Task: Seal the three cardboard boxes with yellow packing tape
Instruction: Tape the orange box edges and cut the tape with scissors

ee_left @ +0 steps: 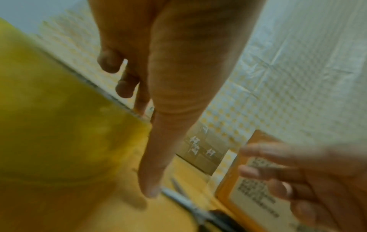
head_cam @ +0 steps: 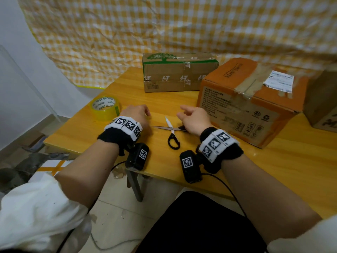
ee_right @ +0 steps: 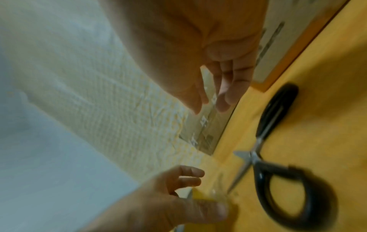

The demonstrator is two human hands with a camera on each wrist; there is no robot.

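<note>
Scissors (head_cam: pixel 171 131) lie open on the yellow table (head_cam: pixel 273 170), nearest, between both hands. Left hand (head_cam: pixel 135 114) hovers left of them, fingers loosely curled, holding nothing. Right hand (head_cam: pixel 195 119) hovers over the right blade, fingers relaxed and spread, empty. Yellow tape roll (head_cam: pixel 105 108) stands just left of the left hand. Orange box (head_cam: pixel 251 101) right; green-tree box (head_cam: pixel 178 72) far centre; third box (head_cam: pixel 322 99) at far right edge.

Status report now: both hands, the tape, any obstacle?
Left hand, right hand open, empty. Yellow tape roll untouched, beside left hand. Open scissors between hands.
</note>
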